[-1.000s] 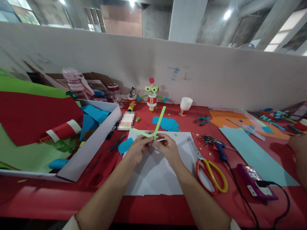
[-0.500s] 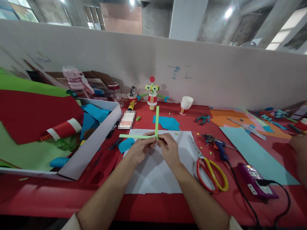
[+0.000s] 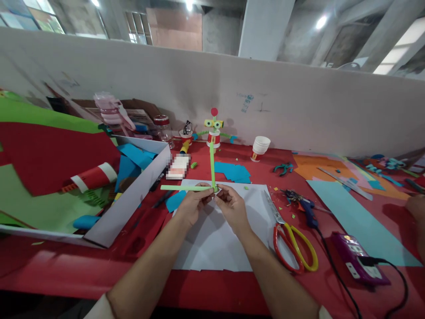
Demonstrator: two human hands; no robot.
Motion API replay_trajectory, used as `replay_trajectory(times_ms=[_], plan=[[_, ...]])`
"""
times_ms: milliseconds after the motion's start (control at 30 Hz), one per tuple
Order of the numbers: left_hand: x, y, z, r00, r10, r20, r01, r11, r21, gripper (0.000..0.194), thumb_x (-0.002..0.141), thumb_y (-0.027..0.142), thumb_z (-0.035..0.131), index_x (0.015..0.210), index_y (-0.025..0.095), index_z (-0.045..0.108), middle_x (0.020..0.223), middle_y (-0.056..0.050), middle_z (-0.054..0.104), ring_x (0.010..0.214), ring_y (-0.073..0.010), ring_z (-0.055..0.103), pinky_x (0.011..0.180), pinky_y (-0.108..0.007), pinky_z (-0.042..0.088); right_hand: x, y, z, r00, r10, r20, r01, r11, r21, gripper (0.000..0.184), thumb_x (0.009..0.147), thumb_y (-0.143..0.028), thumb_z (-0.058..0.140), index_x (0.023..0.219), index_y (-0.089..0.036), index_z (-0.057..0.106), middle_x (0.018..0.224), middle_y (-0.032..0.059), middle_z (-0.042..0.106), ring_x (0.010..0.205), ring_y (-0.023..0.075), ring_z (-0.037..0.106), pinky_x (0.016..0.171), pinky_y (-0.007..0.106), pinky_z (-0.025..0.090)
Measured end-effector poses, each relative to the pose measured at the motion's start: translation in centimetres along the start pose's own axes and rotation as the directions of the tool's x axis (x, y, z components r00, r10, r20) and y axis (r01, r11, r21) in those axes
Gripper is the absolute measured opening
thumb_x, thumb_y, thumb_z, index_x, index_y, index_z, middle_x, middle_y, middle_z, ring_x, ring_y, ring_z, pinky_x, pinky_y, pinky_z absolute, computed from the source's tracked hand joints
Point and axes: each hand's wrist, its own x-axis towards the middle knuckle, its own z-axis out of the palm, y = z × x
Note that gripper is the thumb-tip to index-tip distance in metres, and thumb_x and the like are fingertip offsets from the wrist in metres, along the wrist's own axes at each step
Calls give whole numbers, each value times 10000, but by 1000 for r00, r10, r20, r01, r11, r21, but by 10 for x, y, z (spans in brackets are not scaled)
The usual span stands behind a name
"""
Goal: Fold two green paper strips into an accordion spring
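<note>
Two light green paper strips (image 3: 213, 166) cross at a small folded stack held between my hands. One strip points away toward the wall, the other sticks out to the left. My left hand (image 3: 195, 201) pinches the folded part from the left, thumb on top. On the right side of the same fold, my right hand (image 3: 230, 204) has its thumb and fingers closed on it. Both hands are above a white paper sheet (image 3: 222, 248). Behind them stands a paper-cup figure (image 3: 214, 138) with green folded arms, yellow eyes and a red disc on top.
Scissors (image 3: 292, 248), a glue gun (image 3: 307, 210) and a purple power box (image 3: 360, 259) lie at the right. A white box (image 3: 133, 199) of coloured paper is at the left. Stacked paper cups (image 3: 260, 148), pliers (image 3: 283, 169) and blue paper (image 3: 232, 172) lie farther back. Another person's hand shows at the right edge.
The strip pointing away has tipped slightly left over the fold, while both hands keep hold of it. The whole view has shifted a little.
</note>
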Motion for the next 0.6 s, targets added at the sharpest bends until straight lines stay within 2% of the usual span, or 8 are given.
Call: replay_trajectory(times_ms=[167, 267, 433, 600], plan=[[3, -4, -5, 1000, 22, 17, -23, 999, 46, 223, 556, 191, 790, 700, 168, 621, 689, 11, 641, 663, -100, 580, 664, -215, 444, -2, -4, 3, 999, 8, -31, -8, 1000, -7, 298, 745, -274, 654, 1034, -210, 624, 769, 4, 626, 687, 143, 583, 673, 280, 496], [1, -5, -3, 997, 68, 32, -71, 994, 87, 183, 573, 199, 771, 666, 164, 617, 661, 5, 634, 669, -118, 584, 688, -239, 448, -2, -6, 4, 997, 39, -68, -40, 999, -7, 248, 752, -308, 651, 977, -204, 634, 747, 4, 641, 631, 139, 595, 624, 277, 503], [-4, -5, 1, 990, 127, 62, -134, 981, 138, 147, 598, 208, 749, 656, 159, 623, 651, -2, 625, 665, -135, 578, 660, -259, 439, -2, -8, 4, 996, 44, -76, -43, 999, 21, 174, 773, -321, 626, 890, -192, 637, 790, 19, 675, 623, 138, 623, 631, 281, 517], [-2, -6, -1, 983, 167, 74, -178, 970, 164, 212, 608, 237, 758, 776, 158, 656, 734, -26, 662, 731, -161, 597, 720, -290, 444, 1, -9, 1, 998, 46, -53, -44, 998, 40, 167, 770, -322, 633, 869, -188, 637, 760, 6, 665, 615, 125, 616, 619, 263, 507]])
